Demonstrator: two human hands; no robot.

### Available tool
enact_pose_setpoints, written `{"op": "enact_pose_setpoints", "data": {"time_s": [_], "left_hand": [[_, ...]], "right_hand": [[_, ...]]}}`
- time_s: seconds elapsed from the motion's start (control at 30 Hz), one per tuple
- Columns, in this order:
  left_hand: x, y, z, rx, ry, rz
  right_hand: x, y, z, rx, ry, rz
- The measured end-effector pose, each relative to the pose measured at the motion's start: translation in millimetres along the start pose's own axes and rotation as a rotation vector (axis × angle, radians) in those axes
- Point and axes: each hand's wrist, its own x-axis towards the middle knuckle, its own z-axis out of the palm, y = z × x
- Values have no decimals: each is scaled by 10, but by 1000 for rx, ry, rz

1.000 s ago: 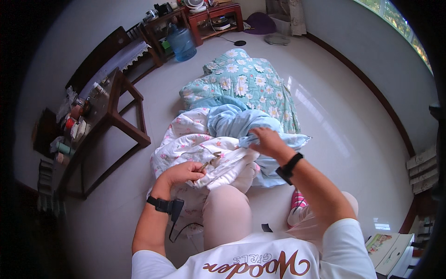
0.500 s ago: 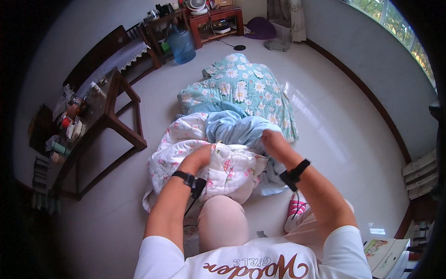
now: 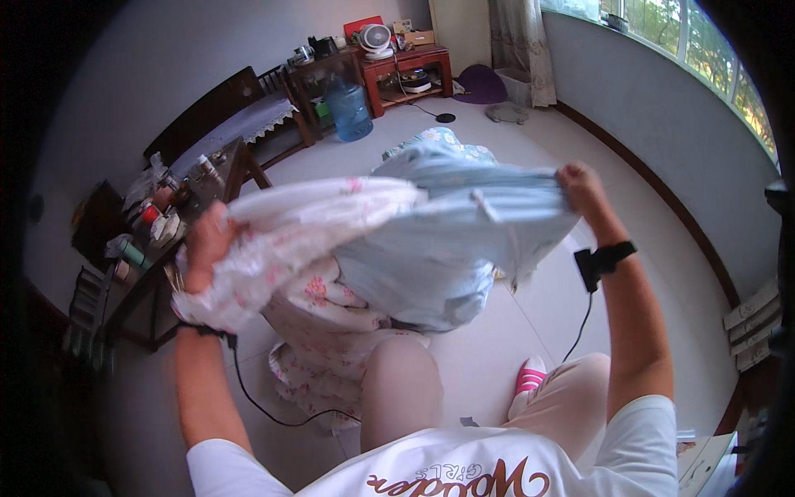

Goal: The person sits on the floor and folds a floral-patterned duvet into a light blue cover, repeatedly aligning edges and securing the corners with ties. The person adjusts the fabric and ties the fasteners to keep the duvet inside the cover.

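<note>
My left hand (image 3: 210,247) is raised at the left, fingers closed round an edge of a white quilt (image 3: 319,294) with pink flowers. Part of that quilt drapes over my left wrist. Out to the right, my right hand (image 3: 585,187) grips the corner of a light blue cloth (image 3: 451,240). Cloth and quilt stretch between my hands, smeared by motion, and I cannot tell whether they are joined. Lower folds of the quilt hang down to the floor beside my knee. Behind them shows a strip of a green quilt (image 3: 479,152) with white daisies, otherwise covered.
A dark wooden table (image 3: 236,170) with bottles and bags stands close on the left. Beyond it are a wooden bench (image 3: 203,103), a blue water jug (image 3: 348,112) and a red-brown stand (image 3: 410,76) with a fan (image 3: 376,38). A wall with windows (image 3: 696,37) runs along the right.
Both hands have risen and spread apart, lifting the white floral quilt and blue cloth off the pile and pulling them wide. The view has tilted slightly upward.
</note>
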Motion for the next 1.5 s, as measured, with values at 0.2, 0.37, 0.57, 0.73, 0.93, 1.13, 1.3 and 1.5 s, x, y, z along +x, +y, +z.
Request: {"op": "enact_pose_setpoints", "data": {"time_s": [0.2, 0.37, 0.57, 0.73, 0.93, 1.13, 1.3, 1.5], "left_hand": [[-1421, -590, 1388, -39, -438, -176], [-1833, -678, 1909, -293, -1028, 27], [-1071, -163, 1588, -587, -956, -10], [-867, 981, 1997, -337, -695, 270], [-1174, 1334, 2127, -290, -778, 158], [-1120, 1301, 1531, -355, -757, 130], [-917, 600, 777, -325, -298, 78], [-1772, -798, 1246, -231, -206, -204]], "right_hand": [[-798, 897, 1077, -242, -80, -35], [-1073, 920, 1293, -372, -267, -58], [-1180, 290, 1419, -418, -375, -463], [-1359, -308, 2524, -245, -498, -685], [-1387, -101, 3156, -756, -449, -627], [-774, 257, 2522, -650, -295, -365], [59, 348, 1383, -643, 62, -205], [-286, 1095, 1011, -597, 121, -26]]}}
